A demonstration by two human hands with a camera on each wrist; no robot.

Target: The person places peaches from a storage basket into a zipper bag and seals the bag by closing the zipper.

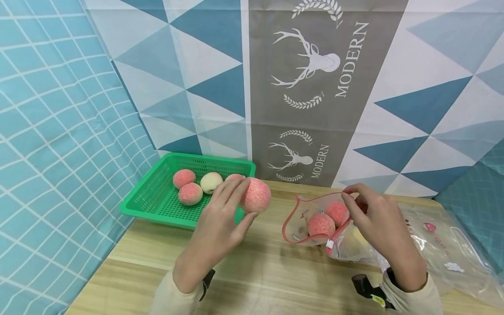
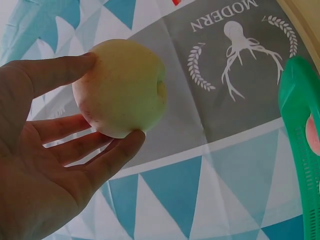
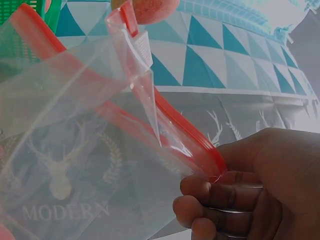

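The round pink fruit (image 1: 257, 195) gripped by the left hand (image 1: 220, 223) could be snagged, the right hand (image 1: 382, 225)'s red-rimmed plastic bag (image 1: 296, 222) being pinched only far right.

Left hand (image 1: 220, 218) grips, thumb (image 1: 245, 224) opposite fingers (image 1: 231, 193) — right hand (image 1: 374, 214) curls, apparently pinching.

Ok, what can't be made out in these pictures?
Head view: a half-hidden fruit in the green basket, mostly covered by the left hand and its held fruit.
Head view: dark marks on the open bag, too small.
Head view: clear plastic, partly behind the right hand.
Left wrist view: most of the green basket, cut off by the right edge.
Right wrist view: the top of a pinkish fruit, cropped by the upper edge.
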